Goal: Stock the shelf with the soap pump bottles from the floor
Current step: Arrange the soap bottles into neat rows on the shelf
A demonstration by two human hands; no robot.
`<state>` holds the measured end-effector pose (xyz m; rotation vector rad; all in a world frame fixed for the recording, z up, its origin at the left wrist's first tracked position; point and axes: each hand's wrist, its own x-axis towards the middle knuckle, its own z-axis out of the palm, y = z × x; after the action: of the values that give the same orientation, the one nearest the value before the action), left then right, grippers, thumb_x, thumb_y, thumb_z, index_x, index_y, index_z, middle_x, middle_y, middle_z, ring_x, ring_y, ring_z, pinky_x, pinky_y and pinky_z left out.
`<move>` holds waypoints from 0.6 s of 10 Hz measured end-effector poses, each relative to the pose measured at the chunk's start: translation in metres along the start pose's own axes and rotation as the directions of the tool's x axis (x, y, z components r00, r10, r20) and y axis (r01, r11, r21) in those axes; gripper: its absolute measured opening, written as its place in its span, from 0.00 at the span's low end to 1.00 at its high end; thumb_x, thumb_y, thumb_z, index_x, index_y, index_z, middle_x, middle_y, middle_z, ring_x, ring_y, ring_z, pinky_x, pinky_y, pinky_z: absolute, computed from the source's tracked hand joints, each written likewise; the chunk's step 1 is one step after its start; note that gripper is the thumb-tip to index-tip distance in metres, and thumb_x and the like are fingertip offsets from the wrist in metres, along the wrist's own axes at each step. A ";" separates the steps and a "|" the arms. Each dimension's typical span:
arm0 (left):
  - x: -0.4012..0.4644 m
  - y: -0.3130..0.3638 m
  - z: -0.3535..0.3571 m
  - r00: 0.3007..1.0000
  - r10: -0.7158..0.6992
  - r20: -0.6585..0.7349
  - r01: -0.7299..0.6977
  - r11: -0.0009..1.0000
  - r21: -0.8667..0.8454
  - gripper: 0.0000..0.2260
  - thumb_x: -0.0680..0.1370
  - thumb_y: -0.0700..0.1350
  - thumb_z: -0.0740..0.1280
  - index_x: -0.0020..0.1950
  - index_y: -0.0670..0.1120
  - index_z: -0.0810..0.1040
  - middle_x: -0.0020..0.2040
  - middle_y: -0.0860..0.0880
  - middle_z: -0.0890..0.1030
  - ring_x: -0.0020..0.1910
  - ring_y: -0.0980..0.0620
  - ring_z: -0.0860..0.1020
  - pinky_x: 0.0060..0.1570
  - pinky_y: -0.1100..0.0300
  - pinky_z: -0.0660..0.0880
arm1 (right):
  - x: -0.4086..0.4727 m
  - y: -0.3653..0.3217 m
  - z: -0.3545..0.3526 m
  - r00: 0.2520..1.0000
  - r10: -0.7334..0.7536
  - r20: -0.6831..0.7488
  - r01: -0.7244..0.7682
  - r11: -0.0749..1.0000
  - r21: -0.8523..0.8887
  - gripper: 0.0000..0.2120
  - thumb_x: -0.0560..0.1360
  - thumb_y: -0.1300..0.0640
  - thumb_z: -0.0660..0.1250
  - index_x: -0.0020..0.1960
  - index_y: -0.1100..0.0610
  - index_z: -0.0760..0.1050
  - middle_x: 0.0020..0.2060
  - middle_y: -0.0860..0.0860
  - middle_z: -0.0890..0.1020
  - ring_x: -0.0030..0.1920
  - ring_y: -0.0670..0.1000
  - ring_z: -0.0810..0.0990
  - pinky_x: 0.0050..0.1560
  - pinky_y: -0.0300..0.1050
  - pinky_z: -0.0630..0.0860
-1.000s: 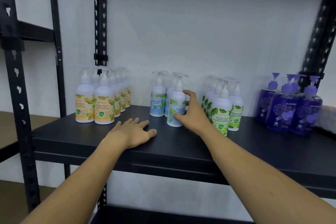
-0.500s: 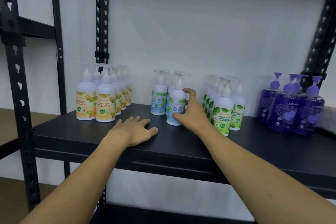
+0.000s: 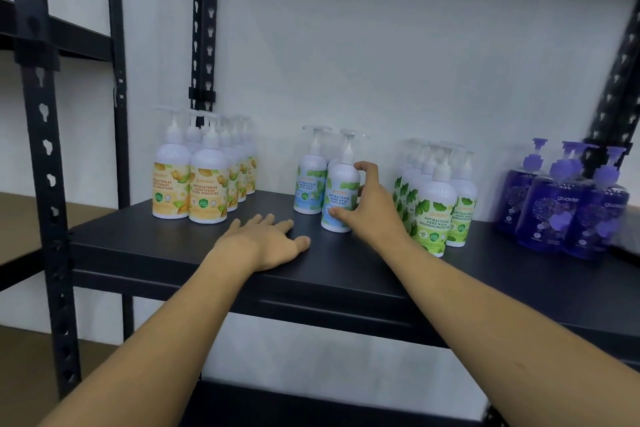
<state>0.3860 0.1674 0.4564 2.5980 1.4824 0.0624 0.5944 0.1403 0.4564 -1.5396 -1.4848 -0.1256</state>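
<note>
A black metal shelf [image 3: 381,274] carries four groups of soap pump bottles. My right hand [image 3: 369,210] grips the front blue-label cool mint bottle [image 3: 341,187], which stands upright on the shelf; two more blue-label bottles [image 3: 310,184] stand behind it. My left hand [image 3: 268,241] lies flat on the shelf surface, fingers spread, holding nothing. Yellow-label bottles [image 3: 207,187] stand in rows at the left, green-label bottles [image 3: 436,208] just right of my right hand, and purple bottles [image 3: 561,208] at the far right.
Black perforated uprights [image 3: 45,163] frame the shelf at left, and another upright [image 3: 204,28] runs up the back. A white wall is behind. A lower black shelf [image 3: 311,406] lies beneath, and a brown shelf board [image 3: 20,222] sits in the neighbouring bay at left.
My right hand has kept its grip on the blue-label bottle, which sits slightly nearer the other blue bottles. My left hand has stayed flat on the shelf.
</note>
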 end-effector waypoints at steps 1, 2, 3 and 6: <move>0.001 -0.001 0.000 1.000 0.001 -0.003 -0.001 1.000 -0.002 0.31 0.81 0.68 0.47 0.81 0.57 0.51 0.82 0.48 0.48 0.81 0.47 0.47 0.77 0.43 0.44 | 0.000 -0.001 0.000 1.000 0.001 0.005 -0.001 1.000 0.008 0.39 0.68 0.56 0.80 0.70 0.48 0.59 0.52 0.51 0.79 0.50 0.50 0.79 0.43 0.40 0.73; 0.002 -0.001 0.002 1.000 0.004 -0.007 -0.004 1.000 -0.002 0.31 0.80 0.68 0.47 0.81 0.56 0.51 0.82 0.48 0.49 0.81 0.46 0.47 0.77 0.43 0.44 | 0.000 -0.001 -0.001 1.000 -0.001 0.009 0.001 1.000 0.002 0.39 0.69 0.57 0.79 0.71 0.49 0.59 0.50 0.49 0.78 0.48 0.48 0.78 0.37 0.30 0.69; 0.002 -0.002 0.002 1.000 0.007 -0.011 -0.007 1.000 -0.002 0.32 0.80 0.68 0.47 0.81 0.57 0.51 0.82 0.48 0.49 0.81 0.46 0.47 0.77 0.42 0.44 | 0.001 -0.001 0.000 1.000 0.002 0.013 -0.002 1.000 0.001 0.39 0.69 0.57 0.79 0.71 0.49 0.59 0.50 0.49 0.77 0.47 0.47 0.78 0.37 0.29 0.69; 0.003 -0.003 0.002 1.000 0.012 -0.015 -0.012 1.000 -0.012 0.32 0.80 0.68 0.47 0.81 0.57 0.51 0.82 0.48 0.48 0.81 0.47 0.47 0.77 0.43 0.44 | 0.004 -0.002 0.003 1.000 0.006 0.017 -0.006 1.000 0.001 0.38 0.69 0.58 0.79 0.70 0.48 0.59 0.50 0.50 0.79 0.46 0.48 0.80 0.37 0.29 0.70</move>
<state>0.3850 0.1710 0.4537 2.6031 1.4671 0.0921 0.5923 0.1449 0.4585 -1.5475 -1.4937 -0.1085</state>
